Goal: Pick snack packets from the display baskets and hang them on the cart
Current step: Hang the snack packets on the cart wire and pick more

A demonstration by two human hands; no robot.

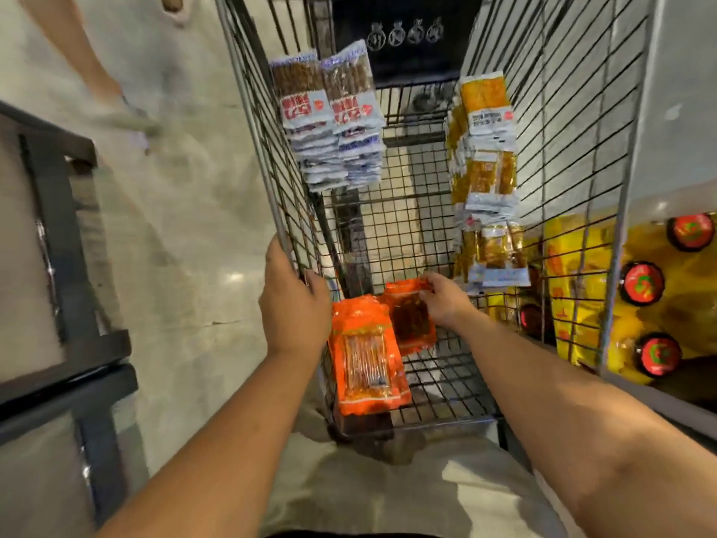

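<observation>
While the left hand (pixel 295 304) has its fingers curled over the near edge of the wire cart (pixel 392 227), on its left mesh wall, the right hand (pixel 444 300) is down inside the cart, pinching the top edge of an orange packet (pixel 411 324) between thumb and fingertips. So both hands are closed on something: left on the cart wire, right on the packet.

That orange packet sits low in the cart, right at the right hand's fingers and between the two hands. A second orange packet (pixel 366 363) is just left of it, edges touching or overlapping, tucked against the left wall directly below the left hand. Can't tell if that one is on a hook or just leaning there.

Higher up, a thick bunch of brown packets (pixel 329 118) with white labels hangs on the left wall, well above the left hand. On the right wall there's a long column of yellow packets (pixel 485 168), its bottom end just beside the right hand.

Outside the right mesh, bottles (pixel 642 283) with red caps. Off to the left, a dark frame (pixel 66 246) on the pale floor (pixel 186 227).
</observation>
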